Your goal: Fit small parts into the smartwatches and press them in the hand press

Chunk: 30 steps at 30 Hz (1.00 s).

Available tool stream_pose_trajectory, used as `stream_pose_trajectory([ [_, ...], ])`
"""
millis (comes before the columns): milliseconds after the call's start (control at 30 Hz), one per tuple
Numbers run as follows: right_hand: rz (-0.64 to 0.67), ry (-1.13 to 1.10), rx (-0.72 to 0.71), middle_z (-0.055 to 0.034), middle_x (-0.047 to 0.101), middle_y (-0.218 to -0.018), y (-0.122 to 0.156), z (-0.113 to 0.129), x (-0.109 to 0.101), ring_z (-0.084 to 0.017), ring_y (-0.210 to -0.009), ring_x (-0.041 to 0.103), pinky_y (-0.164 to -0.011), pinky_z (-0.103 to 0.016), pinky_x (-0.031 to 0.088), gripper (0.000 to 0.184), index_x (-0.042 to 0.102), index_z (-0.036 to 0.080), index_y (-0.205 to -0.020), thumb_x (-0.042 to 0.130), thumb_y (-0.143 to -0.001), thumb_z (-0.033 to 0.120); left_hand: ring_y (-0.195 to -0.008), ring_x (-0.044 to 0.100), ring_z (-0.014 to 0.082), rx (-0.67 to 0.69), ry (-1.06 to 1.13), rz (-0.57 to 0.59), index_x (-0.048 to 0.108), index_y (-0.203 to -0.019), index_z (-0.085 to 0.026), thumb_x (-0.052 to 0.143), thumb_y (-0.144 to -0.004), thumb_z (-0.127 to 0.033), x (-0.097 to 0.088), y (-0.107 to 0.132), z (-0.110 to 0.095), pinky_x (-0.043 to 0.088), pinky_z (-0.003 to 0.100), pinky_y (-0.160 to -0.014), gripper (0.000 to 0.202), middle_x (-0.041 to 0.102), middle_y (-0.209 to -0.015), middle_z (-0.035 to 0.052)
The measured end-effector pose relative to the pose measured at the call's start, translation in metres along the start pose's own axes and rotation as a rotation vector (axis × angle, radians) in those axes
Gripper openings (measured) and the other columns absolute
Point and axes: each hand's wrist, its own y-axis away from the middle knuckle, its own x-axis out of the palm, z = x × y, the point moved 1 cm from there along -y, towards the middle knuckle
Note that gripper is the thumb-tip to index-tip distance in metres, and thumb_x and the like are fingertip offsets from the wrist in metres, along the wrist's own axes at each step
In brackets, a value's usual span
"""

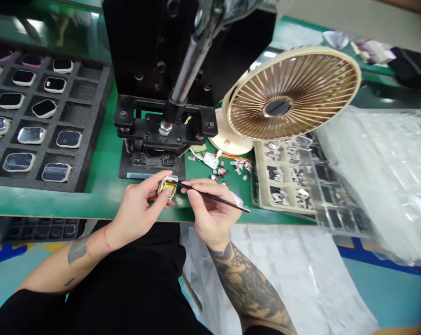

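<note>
My left hand (140,204) grips a small smartwatch case (169,187) by its edges, thumb in front and fingers behind. The case faces up, with a yellow patch showing inside a pale frame. In my right hand (213,207) is a thin black tweezers-like tool (220,199), held like a pen. Its tip reaches the upper part of the watch case; whether it pinches anything there is too small to tell. Both hands are at the front edge of the green bench, just before the base of a black press (158,153).
A grey foam tray (79,160) with several smartwatches lies at left. A cream fan (278,108) stands right of the press. Small parts (240,165) lie scattered before it, beside a compartment box (261,186) of similar pieces. Clear plastic packaging (378,186) covers the far right.
</note>
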Motion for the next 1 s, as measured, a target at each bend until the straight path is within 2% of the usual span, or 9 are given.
stream_pose_trajectory([
  [167, 0.001, -0.022, 0.005, -0.0047, 0.087, -0.11, 0.001, -0.001, -0.001, -0.021, -0.101, 0.085, -0.091, -0.039, 0.074, 0.02, 0.082, 0.028, -0.114, 0.083, -0.101, 0.013, -0.089, 0.09, 0.0205, 0.037, -0.029, -0.012, 0.073, -0.155, -0.018, 0.074, -0.113, -0.034, -0.002, 0.002, 0.005, 0.075, 0.028, -0.084, 0.045, 0.09, -0.116, 0.0079],
  [267, 0.024, -0.132, 0.131, -0.0029, 0.087, -0.11, -0.003, -0.007, -0.006, -0.017, -0.09, 0.085, -0.082, -0.032, 0.072, 0.014, 0.08, 0.028, -0.112, 0.084, -0.103, 0.017, -0.089, 0.09, 0.0202, 0.063, -0.017, 0.002, 0.073, -0.156, -0.019, 0.075, -0.112, -0.032, -0.003, 0.003, 0.007, 0.076, 0.027, -0.084, 0.046, 0.09, -0.121, 0.0083],
  [367, 0.13, -0.269, 0.235, -0.0025, 0.086, -0.103, -0.007, -0.011, -0.009, -0.016, -0.078, 0.082, -0.073, -0.032, 0.071, 0.011, 0.077, 0.026, -0.11, 0.085, -0.104, 0.028, -0.091, 0.09, 0.02, 0.106, -0.013, 0.021, 0.073, -0.156, -0.02, 0.075, -0.112, -0.028, -0.003, 0.004, 0.007, 0.076, 0.027, -0.085, 0.046, 0.089, -0.125, 0.0088],
  [433, 0.154, -0.291, 0.212, -0.0031, 0.085, -0.101, -0.006, -0.011, -0.009, -0.017, -0.077, 0.082, -0.072, -0.034, 0.072, 0.012, 0.077, 0.026, -0.11, 0.086, -0.104, 0.03, -0.092, 0.09, 0.0201, 0.117, -0.012, 0.008, 0.073, -0.156, -0.02, 0.074, -0.112, -0.027, -0.003, 0.004, 0.006, 0.076, 0.028, -0.087, 0.045, 0.089, -0.127, 0.0091],
  [600, -0.043, -0.08, -0.008, -0.005, 0.086, -0.106, 0.001, -0.001, -0.002, -0.022, -0.096, 0.086, -0.082, -0.038, 0.075, 0.018, 0.081, 0.028, -0.113, 0.082, -0.102, 0.014, -0.091, 0.09, 0.0191, 0.095, -0.003, -0.025, 0.071, -0.157, -0.018, 0.074, -0.113, -0.029, -0.001, 0.004, 0.006, 0.076, 0.027, -0.087, 0.045, 0.09, -0.12, 0.0079],
  [767, 0.001, 0.009, -0.02, -0.0049, 0.088, -0.106, 0.001, 0.004, 0.002, -0.022, -0.101, 0.087, -0.093, -0.042, 0.075, 0.018, 0.083, 0.029, -0.112, 0.083, -0.101, 0.014, -0.091, 0.09, 0.0198, 0.125, -0.027, -0.025, 0.072, -0.156, -0.018, 0.075, -0.113, -0.028, 0.0, 0.004, 0.005, 0.076, 0.027, -0.086, 0.045, 0.09, -0.119, 0.0079],
  [900, 0.03, -0.14, 0.164, -0.0039, 0.088, -0.108, -0.004, -0.003, -0.005, -0.019, -0.09, 0.086, -0.084, -0.036, 0.074, 0.011, 0.08, 0.028, -0.11, 0.085, -0.103, 0.023, -0.09, 0.09, 0.0185, 0.138, 0.01, -0.004, 0.072, -0.156, -0.019, 0.075, -0.112, -0.025, -0.002, 0.004, 0.004, 0.076, 0.025, -0.085, 0.044, 0.09, -0.123, 0.008],
  [1000, 0.118, -0.331, 0.309, -0.0023, 0.086, -0.101, -0.008, -0.008, -0.009, -0.015, -0.076, 0.081, -0.075, -0.033, 0.072, 0.012, 0.078, 0.027, -0.108, 0.088, -0.102, 0.03, -0.09, 0.09, 0.0178, 0.16, 0.025, 0.026, 0.073, -0.156, -0.019, 0.076, -0.112, -0.023, -0.004, 0.005, 0.004, 0.076, 0.024, -0.087, 0.044, 0.09, -0.123, 0.0076],
])
